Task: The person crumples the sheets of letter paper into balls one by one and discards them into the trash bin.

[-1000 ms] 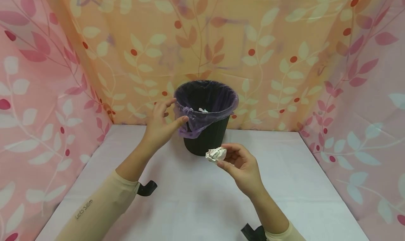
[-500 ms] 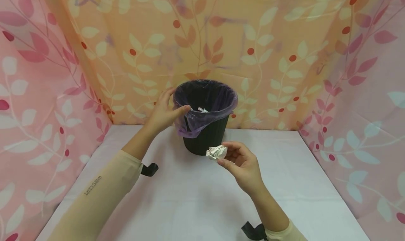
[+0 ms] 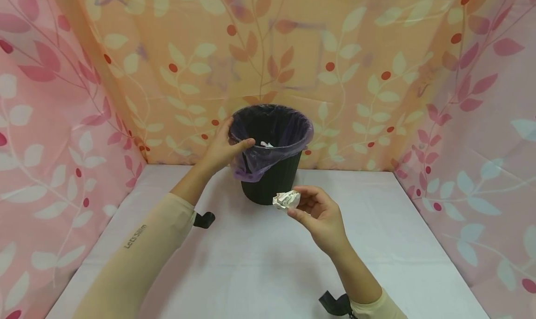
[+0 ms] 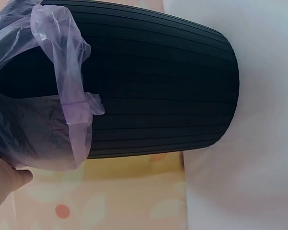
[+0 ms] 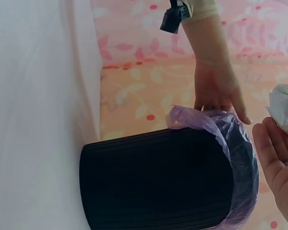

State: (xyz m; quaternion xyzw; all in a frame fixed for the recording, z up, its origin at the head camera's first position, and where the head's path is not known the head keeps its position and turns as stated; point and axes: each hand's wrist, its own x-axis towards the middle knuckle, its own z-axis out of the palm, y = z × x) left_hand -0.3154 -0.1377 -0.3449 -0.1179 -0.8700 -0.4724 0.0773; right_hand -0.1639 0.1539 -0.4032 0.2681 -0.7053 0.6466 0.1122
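Observation:
A black ribbed trash bin (image 3: pixel 274 182) stands upright on the white table, lined with a thin purple plastic bag (image 3: pixel 261 163) folded over its rim. My left hand (image 3: pixel 222 147) holds the bin's left rim, thumb over the edge and fingers round the outside. Seen from the right wrist, the fingertips of that left hand (image 5: pixel 217 88) are partly hidden behind the bag. Thumb and fingers of my right hand (image 3: pixel 322 216) pinch a crumpled ball of white paper (image 3: pixel 286 200), in front of the bin and lower than its rim. Some white crumpled paper (image 3: pixel 266 144) shows inside the bin.
A white cloth covers the table (image 3: pixel 251 272). Behind the bin hangs an orange leaf-patterned curtain (image 3: pixel 276 54), with pink patterned curtains (image 3: pixel 481 137) along both sides. Black camera mounts (image 3: pixel 204 220) stick out at both sleeve cuffs.
My left hand has moved right and closed in on the bin's rim, and its forearm has shifted right and up. The right hand with the paper ball has barely moved.

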